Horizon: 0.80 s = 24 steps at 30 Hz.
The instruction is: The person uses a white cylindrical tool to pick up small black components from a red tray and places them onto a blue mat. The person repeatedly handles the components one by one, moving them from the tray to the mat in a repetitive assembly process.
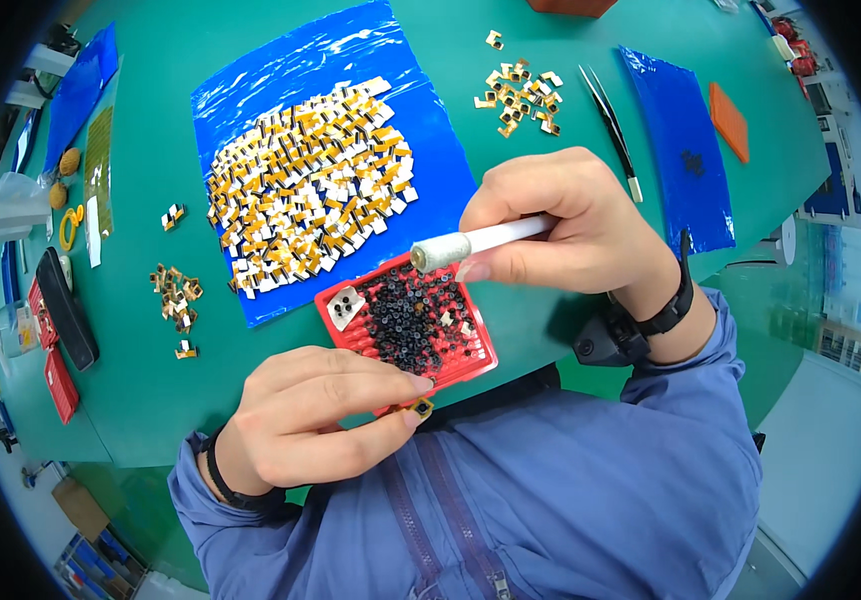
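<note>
My right hand (560, 225) is closed round a white pen-like stick (500, 235). Its thick, whitish wrapped end points left over the far side of a small red tray (490, 350). Inside the tray lie many tiny black ring-shaped parts (400, 318), with a white scrap (346, 306) bearing a few dark dots in its far left corner. My left hand (325, 410) rests at the tray's near left edge. Between its fingertips it pinches a small gold-coloured piece with a dark middle (421, 408).
Beyond the tray, a blue sheet (320, 60) carries a broad cluster of white-and-gold pieces (320, 185). Loose gold pieces lie left (177, 292) and far right (520, 95). Black tweezers (612, 125), another blue sheet (675, 140) and an orange block (728, 122) lie at right on the green table (150, 410).
</note>
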Available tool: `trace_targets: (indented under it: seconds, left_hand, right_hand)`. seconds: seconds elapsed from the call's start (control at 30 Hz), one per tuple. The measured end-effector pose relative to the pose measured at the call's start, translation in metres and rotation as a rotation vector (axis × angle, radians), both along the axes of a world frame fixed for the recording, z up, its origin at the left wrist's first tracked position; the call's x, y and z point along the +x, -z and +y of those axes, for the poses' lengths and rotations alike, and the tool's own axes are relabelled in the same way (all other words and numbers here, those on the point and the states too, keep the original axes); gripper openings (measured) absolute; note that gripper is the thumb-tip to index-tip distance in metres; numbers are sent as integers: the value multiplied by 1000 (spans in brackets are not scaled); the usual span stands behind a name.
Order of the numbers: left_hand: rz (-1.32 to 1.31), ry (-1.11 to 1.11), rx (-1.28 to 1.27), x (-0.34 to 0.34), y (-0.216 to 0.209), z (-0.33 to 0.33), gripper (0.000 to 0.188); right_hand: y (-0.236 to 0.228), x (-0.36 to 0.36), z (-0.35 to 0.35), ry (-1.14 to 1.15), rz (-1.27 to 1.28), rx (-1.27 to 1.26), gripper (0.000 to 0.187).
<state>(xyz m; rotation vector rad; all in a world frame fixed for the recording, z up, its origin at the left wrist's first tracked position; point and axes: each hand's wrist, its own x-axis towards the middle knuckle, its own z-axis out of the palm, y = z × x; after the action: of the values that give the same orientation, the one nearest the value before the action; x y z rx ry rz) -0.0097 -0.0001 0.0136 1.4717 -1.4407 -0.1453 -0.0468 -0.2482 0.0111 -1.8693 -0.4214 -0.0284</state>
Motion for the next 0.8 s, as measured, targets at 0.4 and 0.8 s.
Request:
trace_targets:
  seconds: [0.4, 0.8]
  left_hand:
    - [27, 8, 5, 1, 2, 1, 13]
    - [342, -111, 192, 0, 9, -9, 10]
  right_hand:
    - [4, 1, -1, 24, 26, -40, 12]
    - [-4, -1, 12, -354, -8, 13, 25]
